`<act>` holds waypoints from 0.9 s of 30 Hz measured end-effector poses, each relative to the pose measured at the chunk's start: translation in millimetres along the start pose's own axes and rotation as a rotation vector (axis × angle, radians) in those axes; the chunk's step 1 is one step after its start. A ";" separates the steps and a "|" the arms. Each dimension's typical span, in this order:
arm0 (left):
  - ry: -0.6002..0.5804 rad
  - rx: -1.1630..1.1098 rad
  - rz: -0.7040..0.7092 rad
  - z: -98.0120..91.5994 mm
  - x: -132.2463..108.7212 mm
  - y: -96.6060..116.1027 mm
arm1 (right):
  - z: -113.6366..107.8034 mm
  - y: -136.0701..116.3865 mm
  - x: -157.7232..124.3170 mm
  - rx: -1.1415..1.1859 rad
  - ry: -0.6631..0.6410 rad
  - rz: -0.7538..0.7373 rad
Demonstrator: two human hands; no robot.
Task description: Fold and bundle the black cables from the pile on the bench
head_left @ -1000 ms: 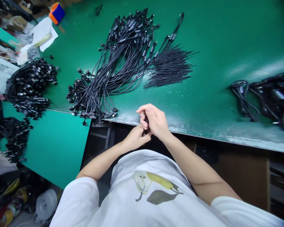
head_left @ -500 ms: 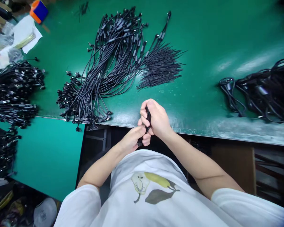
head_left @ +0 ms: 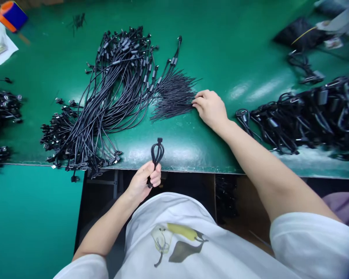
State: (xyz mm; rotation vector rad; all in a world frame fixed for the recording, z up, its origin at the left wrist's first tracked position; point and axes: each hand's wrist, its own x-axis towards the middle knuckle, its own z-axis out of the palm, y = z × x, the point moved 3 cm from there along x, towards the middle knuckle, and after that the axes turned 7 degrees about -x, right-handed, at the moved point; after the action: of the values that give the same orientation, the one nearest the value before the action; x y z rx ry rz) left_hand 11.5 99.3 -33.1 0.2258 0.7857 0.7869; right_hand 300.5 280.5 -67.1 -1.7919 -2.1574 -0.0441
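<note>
My left hand (head_left: 145, 179) is closed around a black cable (head_left: 157, 152) folded into loops. Its loops and a flat connector stick up above my fingers, and another end shows below them. My right hand (head_left: 209, 107) reaches over the table, thumb and fingertips pinched at the right ends of a pile of thin black twist ties (head_left: 174, 95). How many ties are between those fingertips I cannot make out. Left of the ties lies a large bundle of loose black cables (head_left: 113, 91) with grey sleeves and connectors.
Coiled black cables (head_left: 314, 112) are heaped on the green table (head_left: 221, 46) at the right. More cables (head_left: 2, 102) lie at the left edge. An orange and blue object (head_left: 13, 16) and white paper (head_left: 0, 46) sit at the far left. A purple piece of cloth (head_left: 344, 207) shows at lower right.
My hands were together on the cable; now they are apart. The left keeps the folded cable, and the right has moved up to the twist ties. The view has shifted right.
</note>
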 end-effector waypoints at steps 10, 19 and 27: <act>0.003 -0.012 0.001 6.7 4.5 5.0 | -22.8 -4.7 -14.2 -0.002 0.056 0.095; -0.099 0.003 0.021 23.9 -1.2 6.2 | -43.3 -28.6 -30.9 -0.055 0.159 0.208; -0.150 0.007 0.075 16.8 1.4 3.4 | -64.9 -118.6 -93.7 0.349 0.103 -0.038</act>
State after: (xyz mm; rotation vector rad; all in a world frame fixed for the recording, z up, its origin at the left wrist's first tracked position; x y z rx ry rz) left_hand 22.1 104.2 -20.5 0.3186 0.6412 0.8285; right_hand 215.9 151.8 -9.3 -1.5173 -1.9827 0.2144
